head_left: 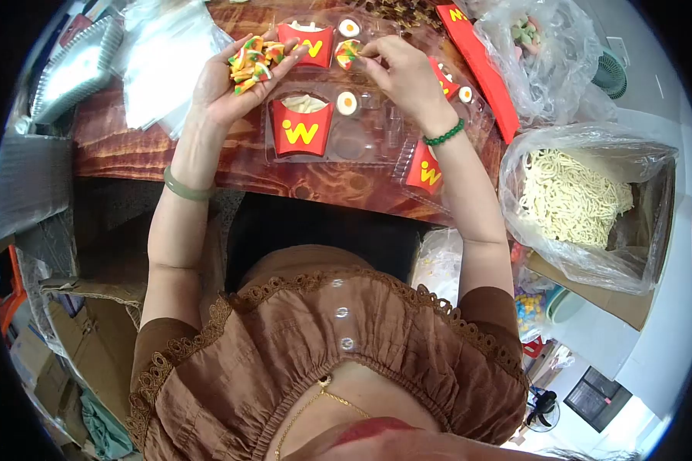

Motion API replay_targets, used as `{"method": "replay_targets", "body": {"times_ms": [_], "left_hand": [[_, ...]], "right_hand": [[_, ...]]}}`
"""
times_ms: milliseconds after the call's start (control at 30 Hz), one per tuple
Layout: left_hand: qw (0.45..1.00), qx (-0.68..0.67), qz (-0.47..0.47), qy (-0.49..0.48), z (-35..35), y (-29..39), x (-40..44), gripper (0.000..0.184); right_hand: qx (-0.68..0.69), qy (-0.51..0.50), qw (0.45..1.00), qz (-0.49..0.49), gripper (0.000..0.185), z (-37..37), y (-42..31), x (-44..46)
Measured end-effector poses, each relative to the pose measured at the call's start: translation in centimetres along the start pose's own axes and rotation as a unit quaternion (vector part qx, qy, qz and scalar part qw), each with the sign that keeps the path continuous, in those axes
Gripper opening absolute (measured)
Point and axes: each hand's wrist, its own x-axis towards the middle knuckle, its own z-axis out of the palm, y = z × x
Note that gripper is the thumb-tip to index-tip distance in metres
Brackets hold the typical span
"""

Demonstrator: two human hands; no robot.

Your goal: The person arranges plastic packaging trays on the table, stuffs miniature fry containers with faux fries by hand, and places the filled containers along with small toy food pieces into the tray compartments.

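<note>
Several multicoloured pizza-like pieces (255, 64) lie heaped in my left hand (234, 84), palm up with its fingers spread around them. My right hand (396, 73) pinches the edge of one such piece (348, 54), over a clear plastic tray (361, 146), beside a red box with a yellow mark (306, 44). A second red box (301, 127) holding pale strips stands in the tray's near left part. Two egg-like pieces, one at the back (349, 28) and one nearer (347, 103), sit right of these boxes. Another red box (424, 165) lies partly under my right forearm.
Clear bags (161, 61) and stacked clear trays (77, 69) are at the left. A long red strip (480, 73) lies at the right, by a plastic bag (546, 77) of coloured pieces. A lined carton (665, 223) with pale noodle-like strips stands right of the table (161, 161).
</note>
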Motion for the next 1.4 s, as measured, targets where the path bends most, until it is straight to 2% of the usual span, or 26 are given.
{"method": "replay_targets", "body": {"times_ms": [100, 133, 167, 233, 300, 367, 433, 467, 500, 567, 600, 633, 700, 733, 800, 833, 933, 967, 1033, 1100, 1167, 1200, 1233, 1300, 1333, 1400], "left_hand": [[1.0, -0.011, 0.005, -0.003, -0.3, 0.1, 0.3, 0.04], [1.0, 0.013, 0.024, 0.009, -0.4, 0.2, 0.5, 0.041], [0.998, 0.037, 0.044, 0.021, -0.5, 0.2, 0.5, 0.041], [0.998, 0.027, 0.039, 0.033, -0.3, 0.1, 0.5, 0.042], [0.998, 0.019, 0.03, 0.045, -0.2, -0.1, 0.7, 0.043], [0.995, 0.077, 0.052, 0.022, -0.2, -0.2, 0.7, 0.046], [0.998, 0.049, 0.027, 0.033, 0.4, -0.8, 0.6, 0.047], [0.998, 0.022, 0.0, 0.054, 1.1, -1.1, 0.6, 0.045], [0.998, 0.022, 0.0, 0.055, 1.2, -1.7, 0.7, 0.045], [0.988, 0.137, 0.028, 0.062, 1.4, -2.7, 1.1, 0.045], [0.99, 0.135, 0.01, 0.046, 1.0, -2.8, 1.4, 0.045], [0.99, 0.136, 0.007, 0.045, 1.0, -3.1, 1.6, 0.045], [0.982, 0.174, 0.019, 0.065, 1.1, -3.5, 1.8, 0.046], [0.983, 0.173, 0.019, 0.064, 1.1, -3.4, 1.8, 0.046], [0.997, 0.057, -0.049, -0.029, 1.0, -3.1, 1.7, 0.048], [0.995, 0.085, -0.03, -0.038, 1.1, -3.1, 1.5, 0.051], [0.996, 0.092, -0.001, 0.002, 1.8, -3.6, 1.6, 0.05], [0.996, 0.092, 0.0, 0.002, 1.7, -3.6, 1.9, 0.05], [0.986, 0.152, -0.01, 0.068, 1.7, -3.8, 2.6, 0.049], [0.989, 0.13, -0.019, 0.068, 2.2, -3.9, 2.4, 0.048], [0.987, 0.136, 0.014, 0.087, 2.5, -4.0, 2.2, 0.047], [0.987, 0.136, 0.015, 0.088, 2.3, -3.8, 2.3, 0.047], [0.991, 0.113, -0.014, 0.064, 1.9, -3.4, 2.6, 0.047], [0.994, 0.087, -0.046, 0.04, 1.6, -3.2, 2.6, 0.047], [0.994, 0.097, -0.04, 0.027, 1.7, -3.3, 2.4, 0.048], [0.993, 0.109, -0.033, 0.012, 1.6, -3.0, 2.3, 0.049]], "right_hand": [[0.007, -0.033, 0.998, -0.052, 0.013, 1.3, 0.5, -0.9], [0.068, -0.051, 0.996, 0.004, 0.014, 1.3, 0.5, -1.1], [0.069, -0.052, 0.996, 0.003, 0.014, 1.2, 0.6, -1.1], [0.123, -0.025, 0.989, 0.079, 0.016, 0.9, 0.4, -0.9], [0.111, -0.047, 0.988, 0.1, 0.017, 0.9, 0.6, -0.8], [0.101, -0.069, 0.986, 0.117, 0.017, 0.9, 0.5, -0.5], [0.211, -0.009, 0.966, 0.15, 0.019, 0.5, -0.8, 0.2], [0.324, -0.004, 0.93, 0.172, 0.021, 0.4, -1.9, 0.5], [0.324, -0.005, 0.93, 0.172, 0.021, 0.4, -2.6, 1.3], [0.297, -0.007, 0.95, 0.094, 0.021, 0.1, -3.7, 2.2], [0.224, 0.003, 0.974, 0.039, 0.018, 0.1, -3.6, 2.8], [0.222, 0.005, 0.974, 0.041, 0.018, -0.7, -4.5, 3.2], [0.21, -0.116, 0.951, 0.194, 0.019, -2.2, -6.2, 3.7], [0.209, -0.117, 0.951, 0.194, 0.019, -2.0, -5.6, 3.5], [0.394, 0.0, 0.905, 0.158, 0.022, -1.2, -2.6, 2.7], [0.432, 0.032, 0.895, 0.101, 0.025, -1.2, -1.3, 2.7], [0.445, 0.011, 0.887, 0.125, 0.023, -1.6, -1.4, 2.0], [0.427, -0.044, 0.866, 0.256, 0.022, -2.4, -2.8, 1.7], [0.429, -0.046, 0.874, 0.223, 0.021, -1.6, -1.7, 1.7], [0.429, -0.047, 0.881, 0.191, 0.021, -1.8, -1.2, 1.7], [0.405, -0.048, 0.877, 0.254, 0.019, -3.1, -1.2, 1.9], [0.434, -0.07, 0.857, 0.269, 0.019, -3.2, -1.2, 1.9], [0.434, -0.07, 0.857, 0.268, 0.019, -2.8, -0.9, 2.0], [0.419, 0.019, 0.894, 0.158, 0.019, -1.5, 0.3, 1.7], [0.418, 0.019, 0.894, 0.159, 0.019, -1.2, 0.9, 1.3], [0.257, 0.027, 0.939, 0.227, 0.02, -0.5, 2.3, 0.6]]}}
